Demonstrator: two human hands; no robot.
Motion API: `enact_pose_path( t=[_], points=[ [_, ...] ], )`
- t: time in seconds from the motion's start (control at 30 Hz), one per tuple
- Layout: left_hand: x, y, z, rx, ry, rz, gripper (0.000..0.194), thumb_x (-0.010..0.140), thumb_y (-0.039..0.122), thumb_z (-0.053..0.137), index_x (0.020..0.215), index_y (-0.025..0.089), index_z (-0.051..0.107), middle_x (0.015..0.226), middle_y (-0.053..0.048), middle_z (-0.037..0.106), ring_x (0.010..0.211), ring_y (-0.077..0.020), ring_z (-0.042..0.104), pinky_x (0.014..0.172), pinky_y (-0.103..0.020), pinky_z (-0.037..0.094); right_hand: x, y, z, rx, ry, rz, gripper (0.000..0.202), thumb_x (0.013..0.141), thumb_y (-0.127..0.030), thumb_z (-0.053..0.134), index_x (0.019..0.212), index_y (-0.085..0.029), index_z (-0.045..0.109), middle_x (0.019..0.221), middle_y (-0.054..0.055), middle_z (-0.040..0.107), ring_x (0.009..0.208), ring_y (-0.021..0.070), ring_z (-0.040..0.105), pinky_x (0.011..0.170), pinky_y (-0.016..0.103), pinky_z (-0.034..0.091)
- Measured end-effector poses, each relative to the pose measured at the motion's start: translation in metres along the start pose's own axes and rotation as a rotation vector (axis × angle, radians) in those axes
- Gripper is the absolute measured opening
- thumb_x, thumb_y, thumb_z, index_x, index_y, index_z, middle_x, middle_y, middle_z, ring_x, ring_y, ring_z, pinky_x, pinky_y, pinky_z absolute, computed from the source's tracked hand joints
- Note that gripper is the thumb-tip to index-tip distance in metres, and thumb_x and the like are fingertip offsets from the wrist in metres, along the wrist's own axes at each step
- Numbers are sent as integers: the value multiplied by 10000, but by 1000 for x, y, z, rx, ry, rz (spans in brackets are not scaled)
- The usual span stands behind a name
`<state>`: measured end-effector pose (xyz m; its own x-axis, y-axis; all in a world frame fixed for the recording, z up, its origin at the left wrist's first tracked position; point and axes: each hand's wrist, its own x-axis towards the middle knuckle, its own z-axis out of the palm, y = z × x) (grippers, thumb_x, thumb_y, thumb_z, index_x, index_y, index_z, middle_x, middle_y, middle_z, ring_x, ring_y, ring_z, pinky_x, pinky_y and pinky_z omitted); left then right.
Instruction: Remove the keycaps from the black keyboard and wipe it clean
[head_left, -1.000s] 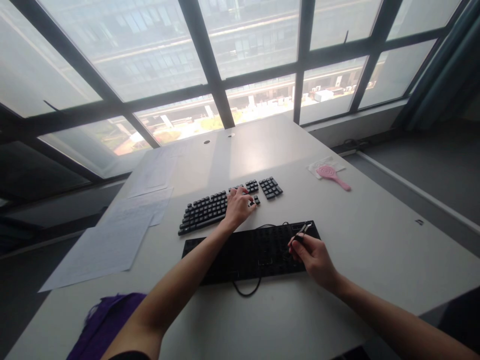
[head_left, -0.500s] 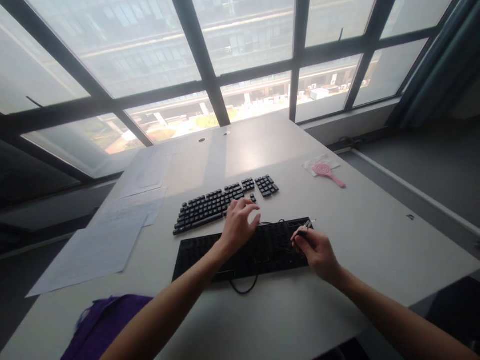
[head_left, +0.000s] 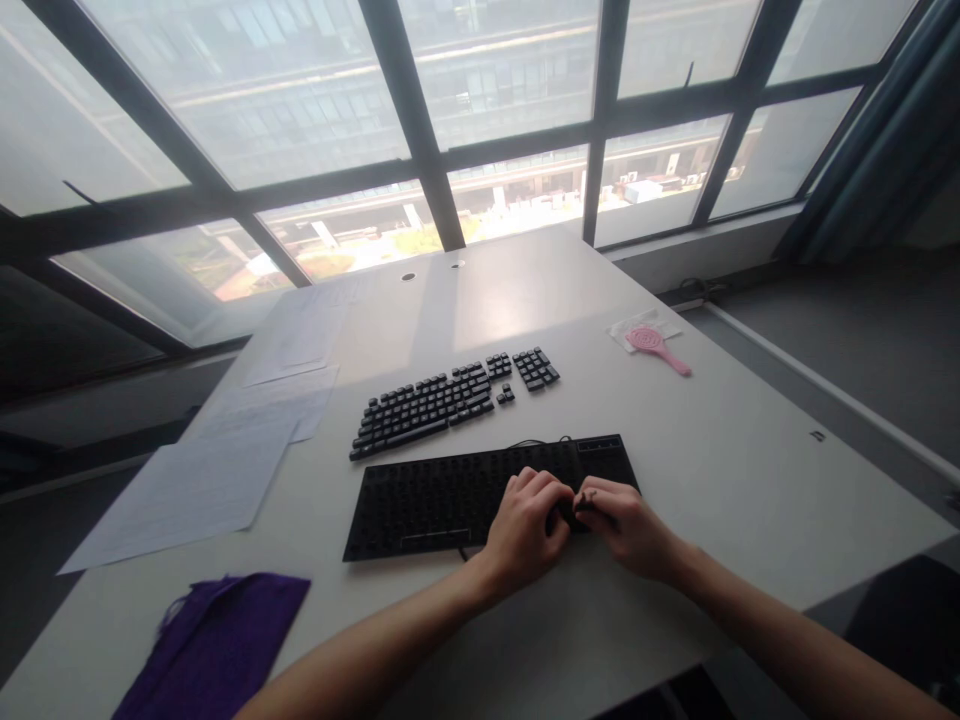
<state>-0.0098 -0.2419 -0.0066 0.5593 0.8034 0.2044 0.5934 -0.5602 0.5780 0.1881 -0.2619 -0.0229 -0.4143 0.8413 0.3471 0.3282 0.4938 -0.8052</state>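
Observation:
A black keyboard base, its key area stripped of caps, lies on the desk in front of me. My left hand rests over its right front part with fingers curled in; what they close on, if anything, is hidden. Touching or nearly touching it is my right hand, closed round a small dark keycap puller, mostly covered by the fingers. Behind the base, black keycaps are laid out in keyboard order, with a separate number block at the right.
A pink hairbrush lies on clear plastic wrapping at the right. Printed paper sheets spread along the left side of the white desk. A purple cloth pouch lies at the front left. Large windows stand beyond the desk.
My left hand has come back from the laid-out keycaps toward me, down to the base's front. My right hand has turned inward, and the puller's metal tips no longer show. The hands are now together.

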Motion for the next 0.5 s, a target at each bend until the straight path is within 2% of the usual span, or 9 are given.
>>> enact_pose_path(
  t=[0.13,0.23,0.33,0.5],
  points=[
    [-1,4,-4,44,-68,64,227,732,275,743,937,263,646,1006,-51,664,943,-256,544,827,-423,402,-5,2,1,-107,-73,-146,275,1007,-241,400,866,-215,635,785,65,574,726,201,512,678,329,432],
    [1,2,3,96,-50,47,203,772,411,764,851,255,661,976,-51,663,921,-248,540,782,-412,383,-5,4,2,11,8,-77,271,1017,-270,414,861,-212,628,785,60,575,705,189,534,663,322,447],
    [2,0,10,84,-7,28,147,825,388,740,846,257,678,958,-44,673,909,-233,552,773,-405,377,-3,5,3,154,117,13,240,1007,-292,476,842,-200,625,781,51,591,706,184,565,666,319,465],
    [1,-3,11,-59,49,-24,151,836,365,750,924,261,686,988,-34,695,930,-220,596,825,-403,403,-1,3,4,272,249,127,254,1001,-323,489,839,-194,638,720,18,574,602,154,523,567,285,431]
  ],
)
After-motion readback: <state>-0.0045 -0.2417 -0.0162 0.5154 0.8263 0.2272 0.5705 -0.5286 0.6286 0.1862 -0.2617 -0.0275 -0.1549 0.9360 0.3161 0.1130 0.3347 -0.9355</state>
